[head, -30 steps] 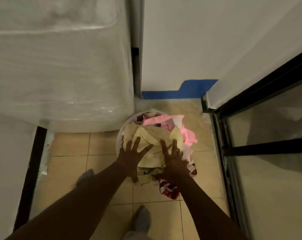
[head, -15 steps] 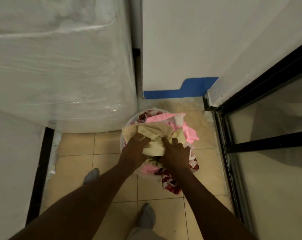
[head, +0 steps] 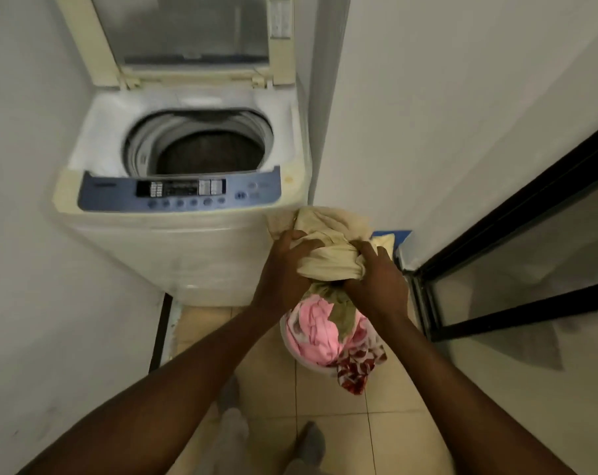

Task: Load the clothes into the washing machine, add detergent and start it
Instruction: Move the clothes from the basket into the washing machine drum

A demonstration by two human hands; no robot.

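Between two white walls stands the washing machine (head: pixel 184 214), its lid raised and its drum dark and seemingly empty; half a second ago the head looked down and only the machine's wrapped side showed. Right of it, on the tiled floor, the laundry basket (head: pixel 292 351) keeps the pink and red-patterned clothes. Above the basket, the cream cloth (head: pixel 332 245) is now lifted clear, where before it lay on the pile. The left hand (head: pixel 284 269) and right hand (head: pixel 376 279) are both clenched around it, so loading has begun.
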